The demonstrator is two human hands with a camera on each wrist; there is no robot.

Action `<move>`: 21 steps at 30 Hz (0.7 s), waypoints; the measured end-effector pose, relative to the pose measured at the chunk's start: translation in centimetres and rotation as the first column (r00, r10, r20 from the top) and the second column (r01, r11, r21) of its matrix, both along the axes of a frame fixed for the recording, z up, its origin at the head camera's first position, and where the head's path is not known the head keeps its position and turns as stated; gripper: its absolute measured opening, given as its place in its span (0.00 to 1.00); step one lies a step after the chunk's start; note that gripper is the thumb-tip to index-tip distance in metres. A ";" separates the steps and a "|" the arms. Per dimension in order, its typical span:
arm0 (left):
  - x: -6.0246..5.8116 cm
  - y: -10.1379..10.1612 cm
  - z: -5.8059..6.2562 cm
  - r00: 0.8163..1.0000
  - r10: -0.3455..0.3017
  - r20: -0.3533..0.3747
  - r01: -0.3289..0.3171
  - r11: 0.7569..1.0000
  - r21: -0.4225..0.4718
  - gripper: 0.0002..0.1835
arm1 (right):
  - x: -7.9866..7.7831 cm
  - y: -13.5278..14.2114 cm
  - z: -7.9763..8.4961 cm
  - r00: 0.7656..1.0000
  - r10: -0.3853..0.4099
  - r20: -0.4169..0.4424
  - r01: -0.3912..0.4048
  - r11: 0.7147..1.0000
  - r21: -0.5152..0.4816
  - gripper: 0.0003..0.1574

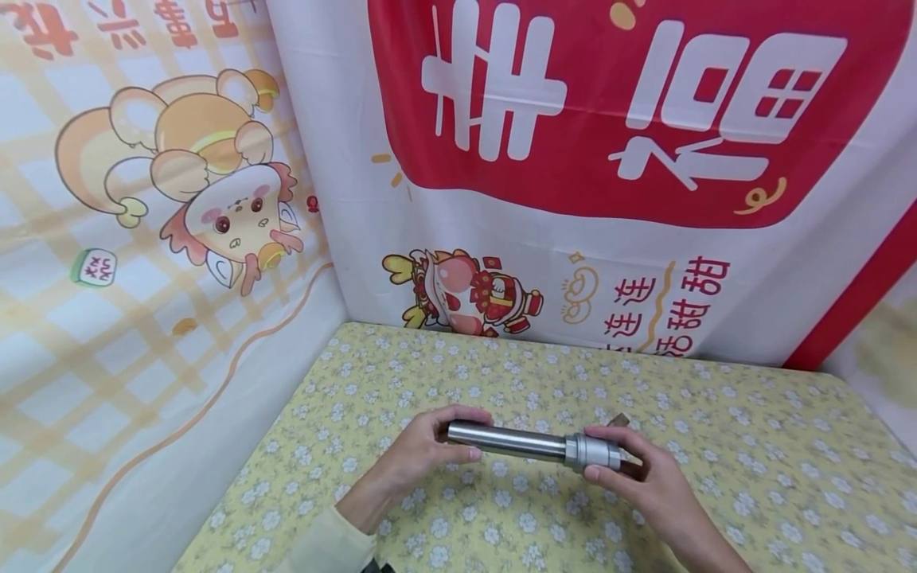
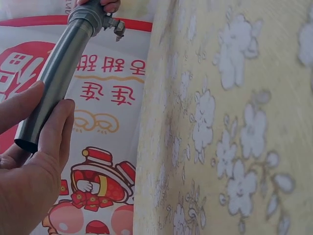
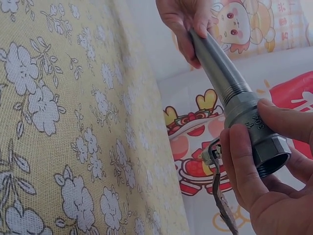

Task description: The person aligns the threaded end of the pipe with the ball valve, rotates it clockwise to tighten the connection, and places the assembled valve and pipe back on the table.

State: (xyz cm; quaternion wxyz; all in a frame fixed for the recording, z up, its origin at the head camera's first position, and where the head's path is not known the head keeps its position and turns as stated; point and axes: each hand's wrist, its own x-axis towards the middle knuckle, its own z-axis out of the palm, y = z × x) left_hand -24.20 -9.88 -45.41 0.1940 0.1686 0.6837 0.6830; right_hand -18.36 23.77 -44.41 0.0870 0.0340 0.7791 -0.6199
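Steel pipe (image 1: 512, 442), with one end in a ball valve (image 1: 593, 455), is held by both hands above the flowered tablecloth (image 1: 430, 366); beyond the table, printed fabric (image 1: 329, 151) hangs, with a red panel (image 1: 587, 179) carrying large white characters; a pale sleeve (image 1: 333, 541) covers the left forearm; the left hand (image 1: 419, 450) grips the pipe's free end, thumb and fingers bent around opposite sides and parted only by the tube's thickness, its open mouth showing beside the palm in the left wrist view; the right hand (image 1: 648, 471) holds the valve, thumb and fingers curved against opposite sides of the body, spread by its girth; the valve's hexagonal open end faces that palm; a lever handle (image 3: 222, 200) projects past the fingers; a few threads (image 3: 236, 91) are exposed where pipe meets valve; smallest is the marking "304" (image 3: 256, 119) on the body.
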 end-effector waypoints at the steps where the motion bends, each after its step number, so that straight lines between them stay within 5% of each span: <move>1: 0.0 0.0 0.0 1.000 -0.010 -0.006 0.010 1.000 -0.009 0.26 | 0.0 0.0 0.0 1.000 0.002 -0.002 -0.002 1.000 0.000 0.40; 5: 0.0 -0.3 0.1 0.998 -0.042 -0.037 0.040 0.998 -0.053 0.25 | 0.0 0.0 0.0 1.000 0.005 -0.002 -0.005 1.000 -0.001 0.40; 12: -0.3 -0.7 0.3 0.992 -0.125 -0.015 0.126 0.992 0.019 0.27 | -0.1 0.0 -0.2 1.000 0.009 0.006 -0.009 1.000 -0.005 0.39; 21: -0.4 -0.7 -0.1 0.992 -0.128 -0.005 0.128 0.988 0.084 0.24 | -0.2 -0.1 -0.3 1.000 -0.002 0.006 0.002 1.000 0.012 0.41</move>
